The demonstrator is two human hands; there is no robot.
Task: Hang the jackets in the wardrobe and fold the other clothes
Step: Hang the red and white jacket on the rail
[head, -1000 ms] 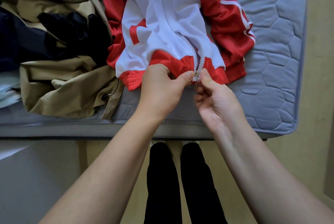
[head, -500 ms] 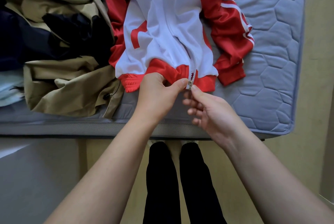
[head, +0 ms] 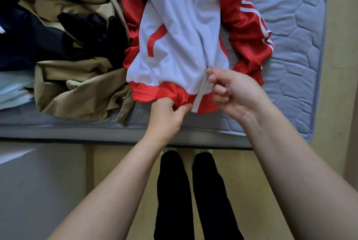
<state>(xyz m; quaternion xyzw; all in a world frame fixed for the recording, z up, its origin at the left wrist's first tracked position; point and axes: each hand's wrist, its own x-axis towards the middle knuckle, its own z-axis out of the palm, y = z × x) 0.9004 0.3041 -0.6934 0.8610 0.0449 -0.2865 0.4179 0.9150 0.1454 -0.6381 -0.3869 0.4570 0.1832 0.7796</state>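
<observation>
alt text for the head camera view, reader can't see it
A person's left hand pinches the red hem of a red and white track jacket on a quilted mattress, while the right hand pinches its zipper pull just above. Beige and dark clothes lie heaped beside it.

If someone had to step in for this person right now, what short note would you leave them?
Left hand: grips the red hem of the red and white jacket, holding it down.
Right hand: pinches the zip at its pull, a little above the hem.
The jacket lies flat on the mattress. A beige coat and dark clothes are heaped to its left.
Done: the zip is closed only near the bottom.
Left: finish zipping, hang the jackets, and fold the rest. No wardrobe or hanger is in view.
</observation>
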